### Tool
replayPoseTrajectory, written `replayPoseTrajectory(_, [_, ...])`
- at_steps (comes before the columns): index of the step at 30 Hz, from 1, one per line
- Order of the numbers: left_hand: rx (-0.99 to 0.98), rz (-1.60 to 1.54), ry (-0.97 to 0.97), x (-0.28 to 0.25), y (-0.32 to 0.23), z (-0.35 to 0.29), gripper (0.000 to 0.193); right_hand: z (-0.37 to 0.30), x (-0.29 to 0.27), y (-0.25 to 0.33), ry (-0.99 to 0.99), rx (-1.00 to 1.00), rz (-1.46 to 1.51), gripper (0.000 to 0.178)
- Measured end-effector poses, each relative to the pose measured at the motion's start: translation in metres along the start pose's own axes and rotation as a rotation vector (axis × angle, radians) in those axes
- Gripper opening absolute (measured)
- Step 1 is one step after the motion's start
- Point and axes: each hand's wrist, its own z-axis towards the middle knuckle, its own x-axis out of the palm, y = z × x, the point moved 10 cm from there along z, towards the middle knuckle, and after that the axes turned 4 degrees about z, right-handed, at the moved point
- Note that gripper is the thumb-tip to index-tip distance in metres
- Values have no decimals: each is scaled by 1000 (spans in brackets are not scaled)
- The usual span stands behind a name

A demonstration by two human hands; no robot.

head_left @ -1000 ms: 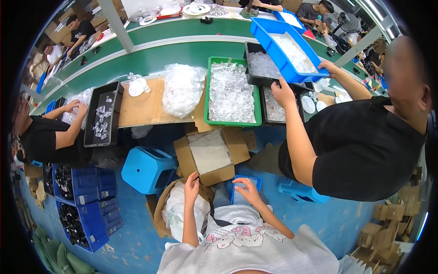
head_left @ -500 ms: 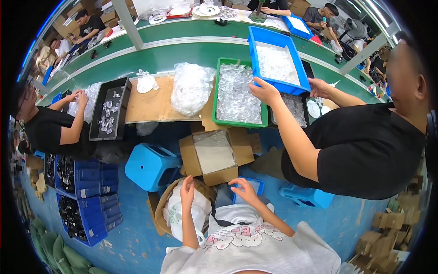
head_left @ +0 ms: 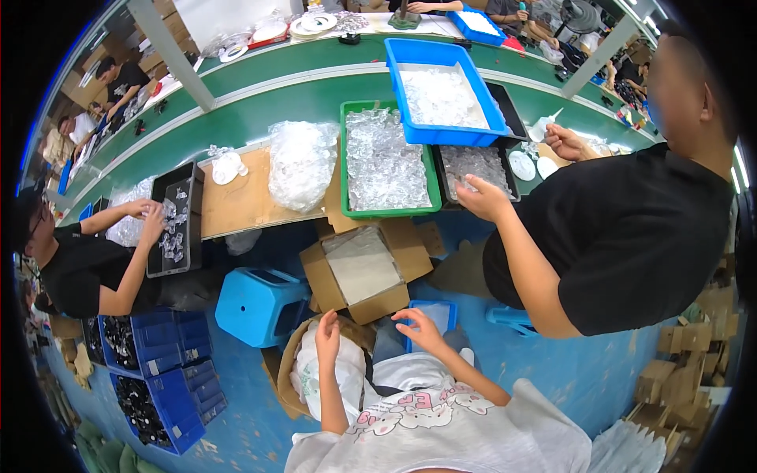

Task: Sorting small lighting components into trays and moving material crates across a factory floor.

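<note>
My left hand (head_left: 327,337) is raised with its fingers loosely apart and nothing in it, above a white plastic bag (head_left: 309,361) in a brown sack (head_left: 285,382). Fingers bent and apart, my right hand (head_left: 419,328) is also without anything, over a small blue tray (head_left: 438,314). Beyond both hands an open cardboard box (head_left: 356,264) with a pale liner inside stands on the floor. At the bench, a green tray (head_left: 347,158) of clear plastic pieces lies beside a blue tray (head_left: 449,135) of clear pieces, which rests on black trays (head_left: 516,183).
To the right, a co-worker in black (head_left: 623,244) leans close, one hand near the trays. Another person (head_left: 87,264) at the left handles clear parts over a black tray (head_left: 193,229). A blue stool (head_left: 252,307) and stacked blue bins (head_left: 169,406) stand left; cardboard (head_left: 682,347) is piled right.
The co-worker at the right has let go of the blue tray, now lower on the black trays. The left person's hands have come down to the black tray. My hands stay raised.
</note>
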Motion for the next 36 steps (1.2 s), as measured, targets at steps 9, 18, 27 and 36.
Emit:
replayPoseTrajectory(9, [13, 32, 54, 10, -12, -5, 31, -13, -13, 1, -69, 8, 47, 20])
replayPoseTrajectory(18, [27, 64, 69, 21, -28, -15, 31, -19, -21, -7, -93, 41, 85, 18])
replayPoseTrajectory(27, [-39, 80, -19, 2, -7, -30, 32, -8, -15, -6, -10, 16, 0, 15])
replayPoseTrajectory(36, [-28, 65, -134, -28, -2, -40, 37, 8, 15, 2, 123, -14, -29, 15])
